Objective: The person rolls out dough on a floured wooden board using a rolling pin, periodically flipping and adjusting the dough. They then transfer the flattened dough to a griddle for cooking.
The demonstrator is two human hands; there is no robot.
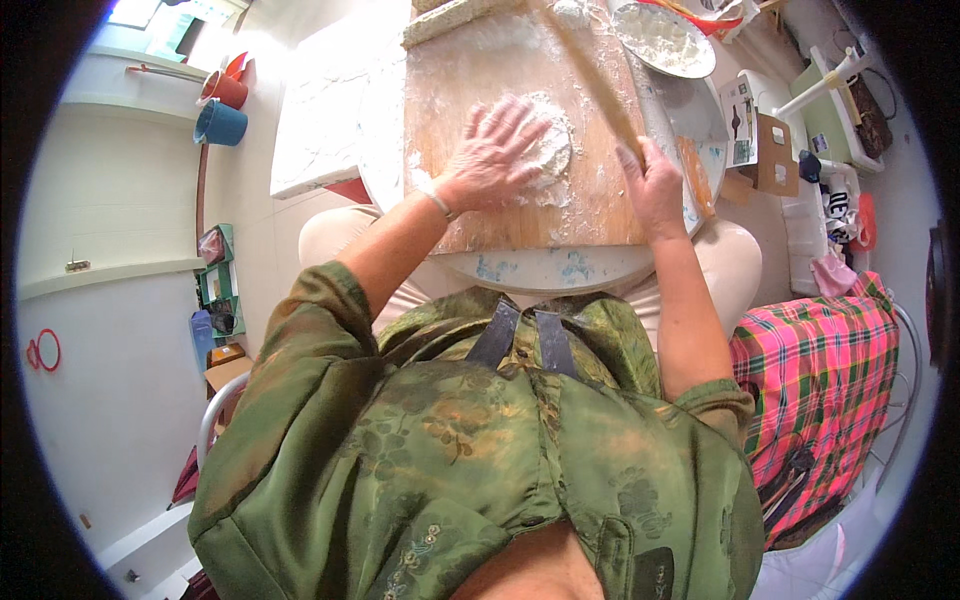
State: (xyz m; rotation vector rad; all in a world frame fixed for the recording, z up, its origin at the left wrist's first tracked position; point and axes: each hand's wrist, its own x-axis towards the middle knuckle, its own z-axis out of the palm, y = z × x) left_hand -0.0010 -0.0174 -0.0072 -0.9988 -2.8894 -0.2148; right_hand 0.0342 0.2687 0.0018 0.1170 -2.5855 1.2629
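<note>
A floured wooden board (pixel 457 217) lies before me on a round white table (pixel 525 270). On the board is a flattened round of dough (pixel 553 150), dusted with flour. My left hand (pixel 495 154), fingers spread, lies palm down over the left part of the dough and hides that part. My right hand (pixel 654 184) grips the near end of a long wooden rolling pin (pixel 592 75). The pin slants away over the board to the top of the view, apart from the dough. Its far end is blurred.
A bowl of flour (pixel 667 37) stands at the board's far right. A flour-coated roll (pixel 446 21) lies across the far left edge. Left of the table is a white slab-like surface (pixel 319 112). A chair with a plaid cloth (pixel 817 390) stands at my right.
</note>
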